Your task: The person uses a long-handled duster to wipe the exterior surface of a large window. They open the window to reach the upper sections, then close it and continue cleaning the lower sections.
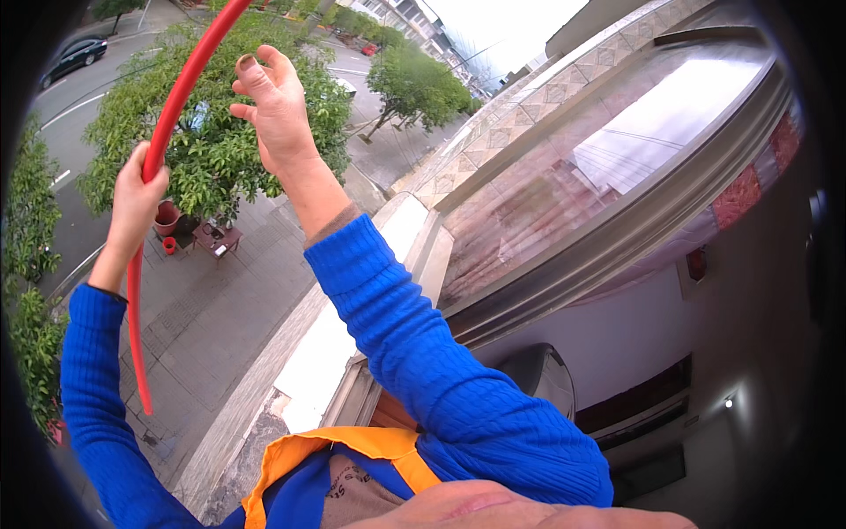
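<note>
My left hand [135, 188] is closed around a long red pole [184, 86], out beyond the window opening. The pole looks bent in this wide view; its upper end runs out of the picture, and its lower end hangs beside my left forearm, over the pavement. My right hand [281, 116] is raised to the right of the pole, apart from it. Its fingers are spread and slightly curled, with nothing held in them. Both arms wear blue ribbed sleeves and reach out past the white window ledge [324, 350].
A sliding window pane [562, 178] in a metal frame [615, 228] stands to my right, beside a tiled outer wall [515, 116]. Far below are a leafy tree [218, 145], a small table [217, 239], a red bucket [170, 245] and a dark car [76, 58] on the road.
</note>
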